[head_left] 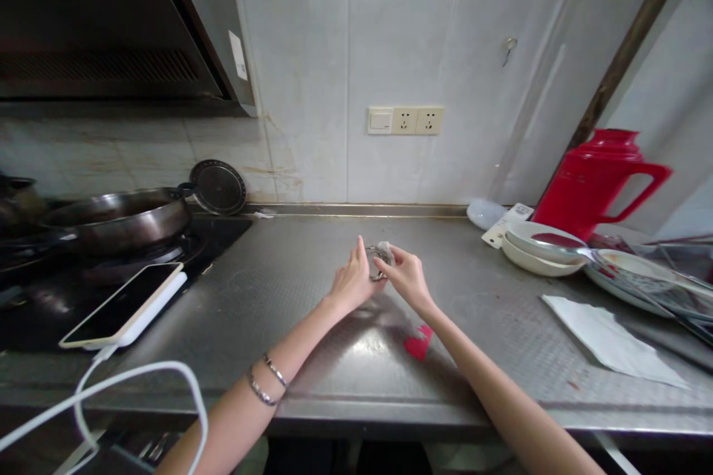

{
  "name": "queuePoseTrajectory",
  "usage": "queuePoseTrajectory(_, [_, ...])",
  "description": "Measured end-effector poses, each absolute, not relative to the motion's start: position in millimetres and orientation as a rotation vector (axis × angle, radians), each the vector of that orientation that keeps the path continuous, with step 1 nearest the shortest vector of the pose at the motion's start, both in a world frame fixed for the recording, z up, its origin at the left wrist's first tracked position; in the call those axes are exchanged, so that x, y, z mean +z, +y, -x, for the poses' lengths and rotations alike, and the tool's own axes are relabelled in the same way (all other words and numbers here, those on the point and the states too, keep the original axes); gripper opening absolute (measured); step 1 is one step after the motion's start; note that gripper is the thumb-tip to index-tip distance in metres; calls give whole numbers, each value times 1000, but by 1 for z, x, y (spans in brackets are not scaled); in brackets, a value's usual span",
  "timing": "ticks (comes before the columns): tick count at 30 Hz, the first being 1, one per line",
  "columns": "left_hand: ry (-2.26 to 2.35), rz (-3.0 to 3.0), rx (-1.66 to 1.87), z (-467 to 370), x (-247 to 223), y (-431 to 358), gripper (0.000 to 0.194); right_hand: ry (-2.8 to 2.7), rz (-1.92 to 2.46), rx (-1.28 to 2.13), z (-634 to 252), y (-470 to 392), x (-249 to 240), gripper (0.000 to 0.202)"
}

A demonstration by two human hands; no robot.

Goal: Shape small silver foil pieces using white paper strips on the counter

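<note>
Above the middle of the steel counter, my left hand and my right hand meet around a small silvery ring-shaped metal piece. A greyish-white wad shows at its upper side, next to my right fingertips. Both hands are closed on the metal piece, with my left index finger pointing up. Its exact kind is too small and too covered to make out. Two silver bracelets circle my left forearm. A torn red scrap lies on the counter beside my right forearm.
On the left, a pan sits on the black stove, near a phone with a white cable. To the right are a red thermos, stacked bowls, a white napkin and a white card.
</note>
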State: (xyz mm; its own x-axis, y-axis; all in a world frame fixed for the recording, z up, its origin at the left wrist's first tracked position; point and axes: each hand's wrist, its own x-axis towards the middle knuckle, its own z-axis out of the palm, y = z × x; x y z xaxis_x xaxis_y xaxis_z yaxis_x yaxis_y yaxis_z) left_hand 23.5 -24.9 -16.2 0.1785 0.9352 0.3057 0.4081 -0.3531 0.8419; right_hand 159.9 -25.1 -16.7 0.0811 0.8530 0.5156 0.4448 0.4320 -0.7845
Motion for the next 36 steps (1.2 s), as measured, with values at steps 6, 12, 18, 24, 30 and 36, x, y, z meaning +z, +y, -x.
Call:
queuePoseTrajectory(6, [1217, -1789, 1227, -21, -24, -14, 107, -1611, 1068, 386, -152, -35, -12, 35])
queuePoseTrajectory(12, [910, -1697, 1266, -16, -18, -12, 87, -1551, 1143, 400, -169, -25, -9, 43])
queuePoseTrajectory(18, [743, -1795, 1199, -11, -12, -16, 79, -1515, 1054, 458, -172, -25, -5, 41])
queuePoseTrajectory(24, [717, -1951, 1094, -9, -14, -9, 90, -1579, 867, 530, -167, -24, -9, 33])
queuePoseTrajectory(30, [690, -1918, 1105, -9, -18, -3, 85, -1739, 796, 313, -168, -31, -5, 31])
queuePoseTrajectory(36, [652, -1817, 1162, -5, -23, 7, 79, -1855, 645, 204, -164, -46, 5, 29])
